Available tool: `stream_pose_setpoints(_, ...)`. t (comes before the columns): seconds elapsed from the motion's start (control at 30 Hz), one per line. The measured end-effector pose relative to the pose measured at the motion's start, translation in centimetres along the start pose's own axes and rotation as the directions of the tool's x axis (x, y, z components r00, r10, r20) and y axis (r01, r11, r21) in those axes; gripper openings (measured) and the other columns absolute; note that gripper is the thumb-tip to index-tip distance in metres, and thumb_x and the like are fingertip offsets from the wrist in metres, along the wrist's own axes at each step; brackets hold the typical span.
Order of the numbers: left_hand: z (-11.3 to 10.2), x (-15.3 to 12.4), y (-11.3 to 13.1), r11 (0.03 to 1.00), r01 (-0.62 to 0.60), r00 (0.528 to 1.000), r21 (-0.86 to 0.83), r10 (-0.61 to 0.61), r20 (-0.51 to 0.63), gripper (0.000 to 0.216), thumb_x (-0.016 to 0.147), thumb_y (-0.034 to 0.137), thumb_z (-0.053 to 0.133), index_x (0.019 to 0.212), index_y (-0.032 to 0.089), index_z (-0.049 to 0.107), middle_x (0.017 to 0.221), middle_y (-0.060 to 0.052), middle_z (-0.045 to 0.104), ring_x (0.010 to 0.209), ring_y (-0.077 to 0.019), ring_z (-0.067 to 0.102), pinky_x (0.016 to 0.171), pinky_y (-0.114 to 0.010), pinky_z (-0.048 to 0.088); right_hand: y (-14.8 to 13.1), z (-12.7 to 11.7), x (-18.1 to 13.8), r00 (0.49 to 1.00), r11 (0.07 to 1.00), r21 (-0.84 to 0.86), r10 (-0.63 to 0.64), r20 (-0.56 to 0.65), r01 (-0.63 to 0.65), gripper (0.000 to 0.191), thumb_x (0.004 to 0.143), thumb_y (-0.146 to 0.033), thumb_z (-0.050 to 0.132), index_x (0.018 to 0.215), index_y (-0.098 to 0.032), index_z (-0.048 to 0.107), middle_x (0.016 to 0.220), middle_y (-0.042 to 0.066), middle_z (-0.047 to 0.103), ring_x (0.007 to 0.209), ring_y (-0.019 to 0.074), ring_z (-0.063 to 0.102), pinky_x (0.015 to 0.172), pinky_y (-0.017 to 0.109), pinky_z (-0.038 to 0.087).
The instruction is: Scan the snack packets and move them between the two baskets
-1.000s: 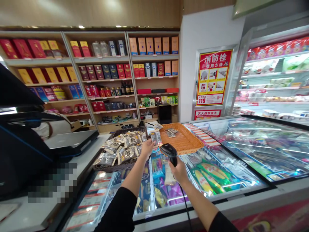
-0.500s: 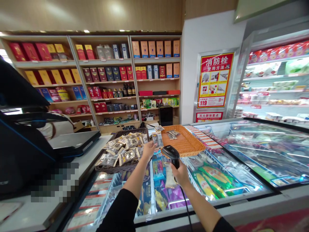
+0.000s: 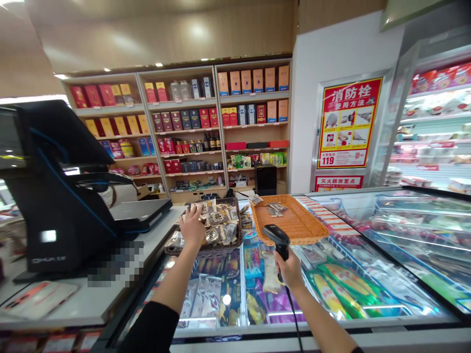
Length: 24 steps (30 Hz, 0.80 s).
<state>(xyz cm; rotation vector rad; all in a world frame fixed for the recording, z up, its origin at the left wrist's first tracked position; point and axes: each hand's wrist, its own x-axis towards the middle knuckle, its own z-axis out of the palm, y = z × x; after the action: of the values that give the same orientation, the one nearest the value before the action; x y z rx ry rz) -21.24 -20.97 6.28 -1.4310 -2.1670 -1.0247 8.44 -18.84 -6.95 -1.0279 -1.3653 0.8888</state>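
Note:
My left hand [image 3: 192, 226] is over the left part of a dark wicker basket [image 3: 206, 251], its fingers spread and bent down onto small clear-and-tan snack packets [image 3: 218, 218]. Whether it pinches any packet cannot be made out. My right hand [image 3: 290, 268] is wrapped round the handle of a black barcode scanner [image 3: 276, 236], whose cable hangs down. The scanner's head points forward and left, close to the near edge of an orange wicker basket [image 3: 305, 225]. A few packets [image 3: 275, 209] lie inside that basket, and another packet [image 3: 254, 199] rests at its back left corner.
Both baskets stand on the glass top of a chest freezer [image 3: 368, 245] filled with bagged goods. On the left, a counter [image 3: 125, 279] carries a black checkout terminal [image 3: 55, 196] and a phone [image 3: 40, 300]. Shelves [image 3: 184, 103] of boxes line the back wall.
My left hand has left a packet between the baskets and moved left over the dark basket. My right hand still holds the scanner. The view has turned left.

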Motion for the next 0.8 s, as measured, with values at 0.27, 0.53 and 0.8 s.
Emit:
stream_pose_setpoints(0.27,1.3,-0.6,1.4,0.993,-0.110,0.980,-0.045,0.116,0.164,0.054,0.076,0.003,0.039,0.123,0.022,0.059,0.136,-0.006,0.051,0.130,-0.0242,0.042,0.113,-0.048,0.018,0.2,0.0,0.1,1.000,0.999,0.044,0.004,-0.028,-0.003,0.031,0.075,-0.051,0.059,0.073,-0.021,0.050,0.042,-0.006,0.049,0.037,0.0146,0.048,0.041,0.025,0.038)
stream_pose_setpoints(0.53,7.7,-2.5,11.8,0.846,-0.293,0.811,-0.446,0.467,0.353,0.037,0.080,0.016,0.047,0.110,0.020,0.068,0.123,-0.009,0.062,0.118,-0.0236,0.053,0.105,-0.036,0.036,-0.7,-2.8,3.3,0.990,0.975,0.212,0.085,-0.116,-0.059,0.034,0.071,-0.051,0.063,0.067,-0.022,0.046,0.040,-0.007,0.048,0.031,0.0129,0.044,0.035,0.024,0.037)
stream_pose_setpoints(0.8,11.9,-7.8,16.6,0.866,-0.382,0.630,-0.323,0.500,0.595,0.021,0.076,0.039,0.058,0.077,0.022,0.071,0.071,-0.009,0.069,0.072,-0.0242,0.065,0.071,-0.031,0.047,-1.4,-7.0,7.0,0.982,0.994,0.107,0.049,-0.184,-0.030,0.031,0.073,-0.048,0.062,0.067,-0.022,0.046,0.041,-0.006,0.050,0.033,0.0138,0.048,0.037,0.025,0.039)
